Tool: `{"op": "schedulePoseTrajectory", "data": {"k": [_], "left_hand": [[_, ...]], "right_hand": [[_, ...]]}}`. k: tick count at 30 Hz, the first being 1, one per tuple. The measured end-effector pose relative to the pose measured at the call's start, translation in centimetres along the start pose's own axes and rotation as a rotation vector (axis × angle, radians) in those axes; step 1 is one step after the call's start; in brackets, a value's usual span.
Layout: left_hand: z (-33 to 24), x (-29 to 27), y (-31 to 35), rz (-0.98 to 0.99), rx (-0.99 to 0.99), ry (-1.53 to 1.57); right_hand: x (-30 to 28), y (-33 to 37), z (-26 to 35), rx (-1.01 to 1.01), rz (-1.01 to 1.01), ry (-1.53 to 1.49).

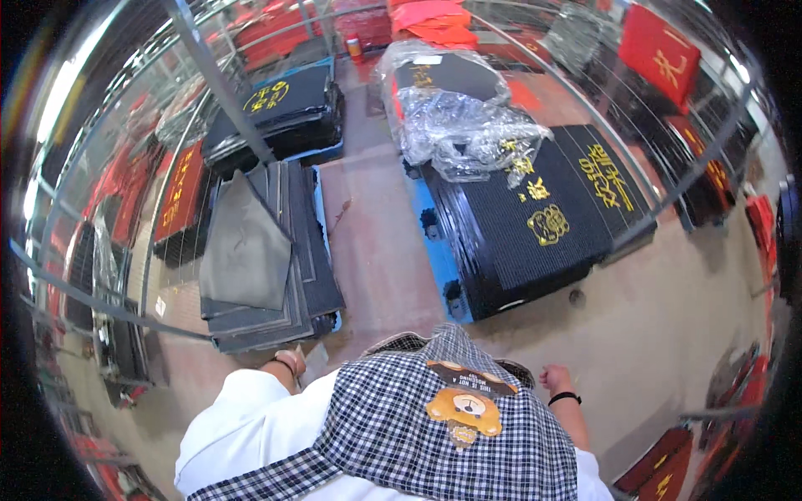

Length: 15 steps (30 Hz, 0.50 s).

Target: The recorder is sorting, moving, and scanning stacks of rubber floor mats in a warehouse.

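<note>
My left hand hangs low near the front edge of a stack of grey mats. It appears closed on a pale translucent sheet; its fingers are partly hidden. My right hand, a dark band at its wrist, is held out on the right with curled fingers and no visible object in them. Ahead of it, and apart from it, lies a pile of black ribbed mats with gold lettering and a gold bear figure. Crumpled clear plastic film covers the far end of that pile.
Blue pallets sit under the mat piles, with a reddish floor aisle between them. Another black mat pile stands farther left. Metal rails cross both sides. Red mats stand at the far right. A checked apron covers my front.
</note>
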<state>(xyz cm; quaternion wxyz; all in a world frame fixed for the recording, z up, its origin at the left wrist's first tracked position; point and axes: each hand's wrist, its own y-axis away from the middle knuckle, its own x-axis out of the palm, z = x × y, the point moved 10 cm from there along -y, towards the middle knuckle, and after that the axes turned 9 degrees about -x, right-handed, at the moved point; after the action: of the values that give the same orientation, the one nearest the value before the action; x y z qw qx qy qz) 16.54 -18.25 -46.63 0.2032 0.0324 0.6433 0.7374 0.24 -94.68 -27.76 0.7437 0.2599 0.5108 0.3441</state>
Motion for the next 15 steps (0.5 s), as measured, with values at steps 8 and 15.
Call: {"op": "schedulePoseTrajectory", "data": {"k": [8, 15], "left_hand": [[-10.2, -23.5, 10.2, -0.411, 0.307, 0.415], [-3.5, -10.8, 19.4, -0.185, -0.01, 0.363]], "right_hand": [[6.1, -4.1, -0.3, 0.068, 0.214, 0.028], [16.4, -6.2, -3.7, 0.318, 0.381, 0.012]]}}
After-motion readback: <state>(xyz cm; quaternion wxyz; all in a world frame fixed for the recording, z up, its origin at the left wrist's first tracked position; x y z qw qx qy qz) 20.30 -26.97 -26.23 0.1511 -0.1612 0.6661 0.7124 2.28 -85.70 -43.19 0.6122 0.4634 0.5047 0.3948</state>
